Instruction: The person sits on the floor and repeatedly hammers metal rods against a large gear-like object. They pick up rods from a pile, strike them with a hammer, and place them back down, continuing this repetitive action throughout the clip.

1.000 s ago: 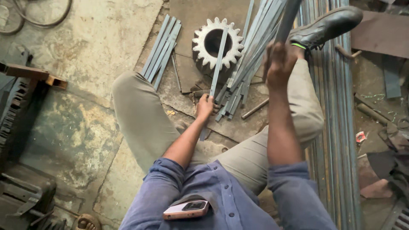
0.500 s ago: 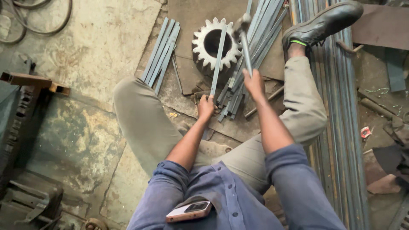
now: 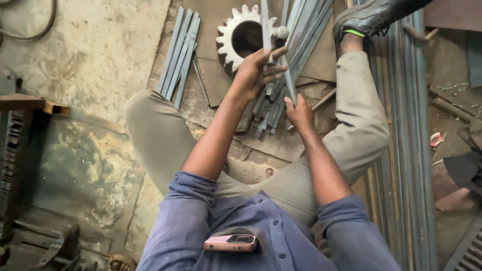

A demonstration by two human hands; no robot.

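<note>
- Concrete floor (image 3: 95,55), stained and patchy, fills the left of the view; the person sits on it with knees spread.
- Long steel bars (image 3: 406,150) lie in a bundle down the right side, under the person's right leg and black shoe (image 3: 371,15).
- A flat metal plate (image 3: 211,65) lies between the legs, bearing a large toothed gear (image 3: 233,42) with a round bore.
- A loose pile of flat grey strips (image 3: 301,35) fans across the plate just right of the gear, reaching down toward the hands.
- A smaller set of strips (image 3: 178,55) lies apart, to the left of the plate.
- The left hand (image 3: 253,73) is closed about one flat strip (image 3: 265,25), held upright over the gear.
- The right hand (image 3: 299,113) grips the lower end of a hammer (image 3: 286,65), fingers fully wrapped round the handle; its rounded head sits just beside the held strip, near the left fingertips.
- A pink phone (image 3: 230,243) pokes out of the blue shirt's chest pocket.
</note>
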